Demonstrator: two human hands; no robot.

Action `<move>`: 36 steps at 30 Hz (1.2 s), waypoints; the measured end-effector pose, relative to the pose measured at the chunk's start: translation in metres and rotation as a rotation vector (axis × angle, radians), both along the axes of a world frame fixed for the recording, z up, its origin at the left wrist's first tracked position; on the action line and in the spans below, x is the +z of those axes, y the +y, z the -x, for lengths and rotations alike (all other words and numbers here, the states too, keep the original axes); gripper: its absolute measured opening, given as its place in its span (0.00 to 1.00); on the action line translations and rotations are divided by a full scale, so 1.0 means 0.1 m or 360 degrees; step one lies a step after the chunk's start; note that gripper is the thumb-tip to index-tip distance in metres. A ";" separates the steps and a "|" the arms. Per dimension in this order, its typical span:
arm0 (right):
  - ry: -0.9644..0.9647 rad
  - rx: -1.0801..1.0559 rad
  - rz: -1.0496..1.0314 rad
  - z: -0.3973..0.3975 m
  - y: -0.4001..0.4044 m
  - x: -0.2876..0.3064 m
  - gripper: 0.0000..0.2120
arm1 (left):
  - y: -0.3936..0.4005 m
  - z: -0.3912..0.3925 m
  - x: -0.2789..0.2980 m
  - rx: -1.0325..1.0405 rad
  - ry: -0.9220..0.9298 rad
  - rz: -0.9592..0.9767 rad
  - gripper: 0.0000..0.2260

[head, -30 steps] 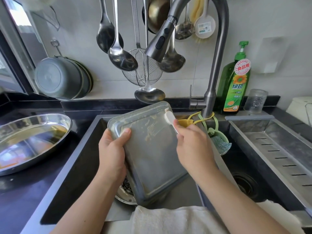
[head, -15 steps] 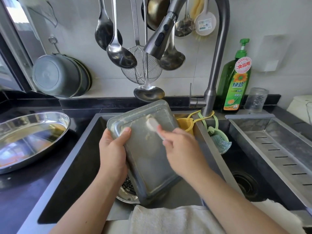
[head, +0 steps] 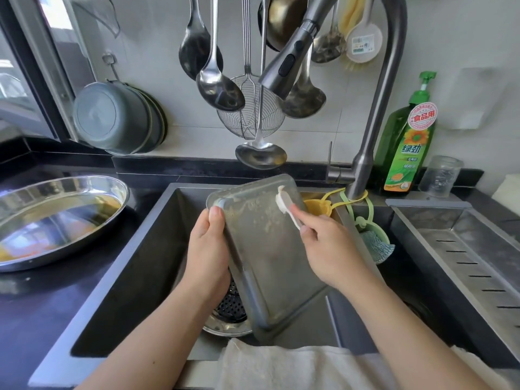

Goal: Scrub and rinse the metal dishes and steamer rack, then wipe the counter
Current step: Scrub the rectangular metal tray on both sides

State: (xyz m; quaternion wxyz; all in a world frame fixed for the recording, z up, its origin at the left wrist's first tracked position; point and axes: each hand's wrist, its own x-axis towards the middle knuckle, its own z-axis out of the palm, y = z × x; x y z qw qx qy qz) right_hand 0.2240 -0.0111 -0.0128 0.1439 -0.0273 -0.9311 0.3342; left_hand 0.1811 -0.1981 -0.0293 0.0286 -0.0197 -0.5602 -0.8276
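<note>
A rectangular metal tray [head: 270,257] with food residue stands tilted over the dark sink [head: 140,263]. My left hand [head: 206,251] grips its left edge, thumb on the rim. My right hand [head: 330,249] holds a small white brush [head: 285,205], whose head presses on the tray's upper right corner. A perforated round steamer rack [head: 229,313] lies in the sink under the tray, mostly hidden. An oval metal dish [head: 56,218] sits on the black counter [head: 33,311] at the left.
The faucet [head: 377,108] arches over the sink, its spray head above the tray. Ladles and a strainer [head: 250,119] hang on the wall. A green soap bottle [head: 405,147] and a glass jar [head: 439,175] stand at the back right. A drain tray [head: 472,254] sits right; a white towel [head: 295,367] lies at the front.
My right hand has swept the brush across the tray, left toward the middle, then back to the upper right corner. My left hand keeps its hold; the tray has barely shifted.
</note>
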 end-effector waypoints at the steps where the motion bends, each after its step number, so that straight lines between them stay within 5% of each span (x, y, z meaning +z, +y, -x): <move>1: -0.0038 0.0062 0.0193 -0.01 -0.01 0.02 0.23 | -0.01 0.02 -0.01 0.0024 -0.0046 -0.0036 0.15; 6: -0.0355 -0.0025 0.0922 -0.04 -0.05 0.02 0.05 | -0.11 0.06 -0.02 0.0102 -0.0209 -0.0257 0.16; 10: -0.0685 -0.0166 0.0754 -0.07 0.00 -0.04 0.11 | -0.13 0.05 0.00 0.0110 -0.0264 -0.0422 0.18; 14: -0.0511 -0.0364 0.0752 0.01 0.08 -0.03 0.18 | -0.11 0.04 0.03 0.0111 -0.0250 -0.0407 0.17; 21: -0.0603 0.0308 0.1116 -0.20 -0.06 0.23 0.09 | -0.13 0.04 0.03 0.0114 -0.0287 -0.0391 0.17; 24: -0.0694 0.0298 0.0879 -0.21 -0.07 0.16 0.10 | -0.14 0.04 0.02 0.0111 -0.0293 -0.0388 0.16; 29: -0.0478 -0.0174 0.0739 -0.04 0.08 0.04 0.16 | -0.11 0.04 0.04 0.0018 -0.0209 -0.0351 0.13; 33: -0.0619 0.0120 0.0428 -0.14 -0.31 0.00 0.19 | -0.05 0.00 0.03 -0.0022 -0.0144 -0.0333 0.11; 36: -0.0463 -0.0079 0.0288 -0.03 -0.29 0.04 0.20 | -0.07 0.02 0.05 -0.0005 -0.0135 -0.0381 0.11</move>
